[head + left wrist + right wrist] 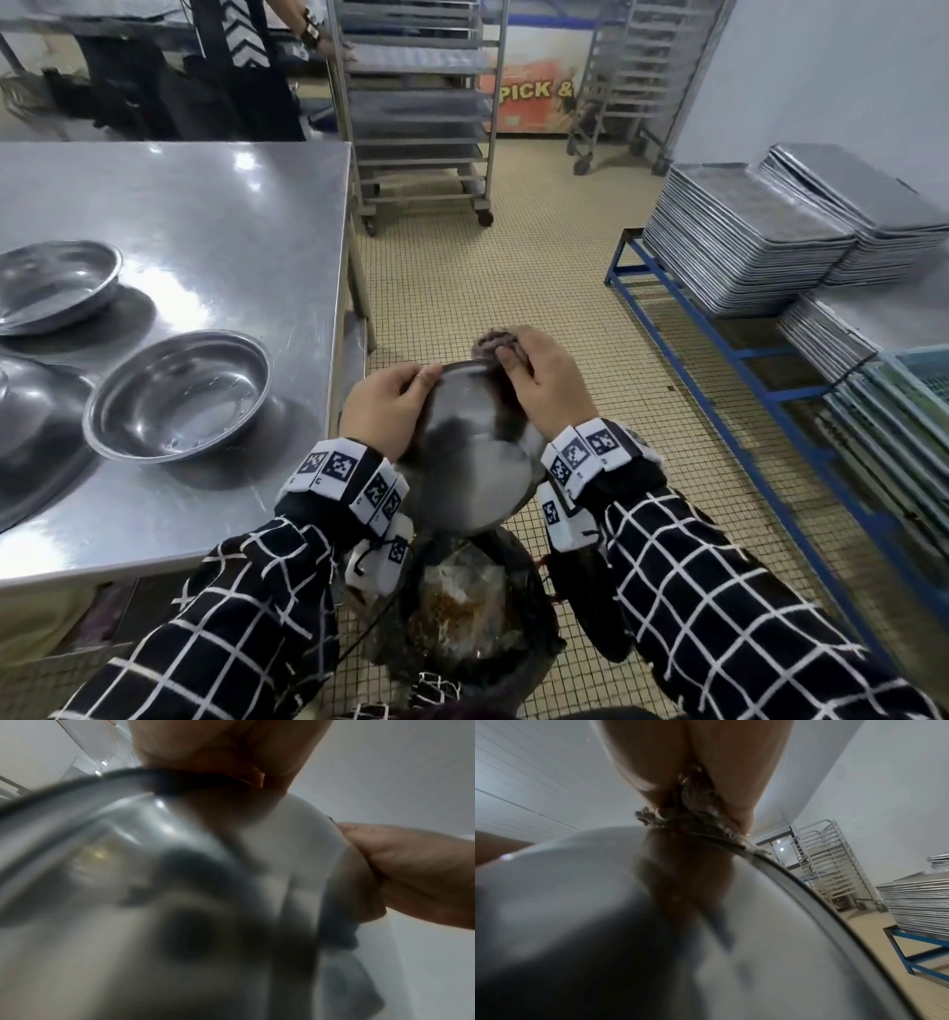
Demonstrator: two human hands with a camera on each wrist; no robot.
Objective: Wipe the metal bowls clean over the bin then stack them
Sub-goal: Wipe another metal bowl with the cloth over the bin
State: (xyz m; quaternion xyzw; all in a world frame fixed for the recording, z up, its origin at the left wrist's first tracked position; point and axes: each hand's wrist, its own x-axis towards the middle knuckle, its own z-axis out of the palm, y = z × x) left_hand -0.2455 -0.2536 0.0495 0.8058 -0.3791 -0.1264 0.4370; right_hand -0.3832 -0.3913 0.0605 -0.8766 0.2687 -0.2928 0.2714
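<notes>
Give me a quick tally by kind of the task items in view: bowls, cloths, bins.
Metal bowls: 4 (held bowl in the left hand; three on the steel table: near bowl, far bowl, edge bowl, partly cut off)
Cloths: 1 (cloth in the right hand)
Bins: 1 (bin)
Total: 6

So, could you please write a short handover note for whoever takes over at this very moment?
Left hand grips the rim of the held bowl, tilted over the bin.
Right hand presses the cloth against that bowl's far rim.
On the table: one bowl near the edge, another further back, a third cut off at the left.
Done: nothing stacked yet.
Left: finish this wipe, clean any unwiped table bowls, then stack all.
</notes>
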